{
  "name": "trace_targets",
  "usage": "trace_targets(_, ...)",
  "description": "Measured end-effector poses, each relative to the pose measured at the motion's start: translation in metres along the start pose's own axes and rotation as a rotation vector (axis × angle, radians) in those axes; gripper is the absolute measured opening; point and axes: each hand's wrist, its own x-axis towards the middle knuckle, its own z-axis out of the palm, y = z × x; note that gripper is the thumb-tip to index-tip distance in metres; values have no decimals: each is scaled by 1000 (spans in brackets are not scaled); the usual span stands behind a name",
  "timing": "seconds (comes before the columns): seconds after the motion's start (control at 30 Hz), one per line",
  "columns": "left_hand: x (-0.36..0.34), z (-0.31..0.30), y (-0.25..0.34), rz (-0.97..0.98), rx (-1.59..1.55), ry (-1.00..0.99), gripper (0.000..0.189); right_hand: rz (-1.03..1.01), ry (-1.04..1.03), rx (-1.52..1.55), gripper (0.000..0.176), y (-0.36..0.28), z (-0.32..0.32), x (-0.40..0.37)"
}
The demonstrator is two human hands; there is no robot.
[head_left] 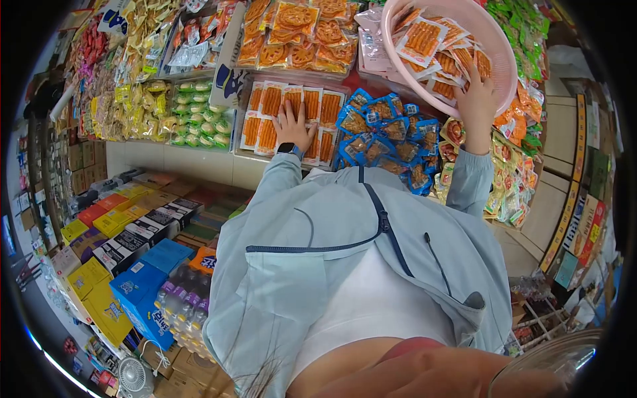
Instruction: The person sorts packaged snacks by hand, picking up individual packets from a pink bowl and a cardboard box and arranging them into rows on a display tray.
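My left hand, with a dark watch on its wrist, lies palm down with fingers spread on rows of flat snack packets. These packets hold orange-brown sticks and lie in a shallow display tray. My right hand reaches over the near rim of a pink plastic basket. Its fingers stretch onto loose snack packets of the same look inside the basket. I see no packet lifted in either hand.
Blue-wrapped snacks lie between my hands. Lotus-root slice packs fill the tray behind, and green-and-white packets lie left. Stacked cartons and bottled drinks stand low at the left, near a white fan.
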Motion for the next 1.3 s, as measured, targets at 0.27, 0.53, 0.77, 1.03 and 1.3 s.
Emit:
trace_targets(0.27, 0, 3, -1, 12, 1, 34, 74, -5, 144, -21, 39, 6, 7, -7)
trace_targets(0.53, 2, 0, 1, -1, -17, 10, 74, 49, 84, 241, 18, 4, -3, -4)
trace_targets(0.77, -6, -5, -7, -12, -257, 61, 71, 181, 220, 879, 16, -21, -30, -40)
trace_targets(1.03, -65, -17, 43, -143, -1861, -291, 46, -431, -692, 1137, 19, -134, 12, -136)
trace_targets(1.3, -56, -12, 2, -546, -1218, -253, 31, -701, -838, 1004, 23, -122, 26, -145)
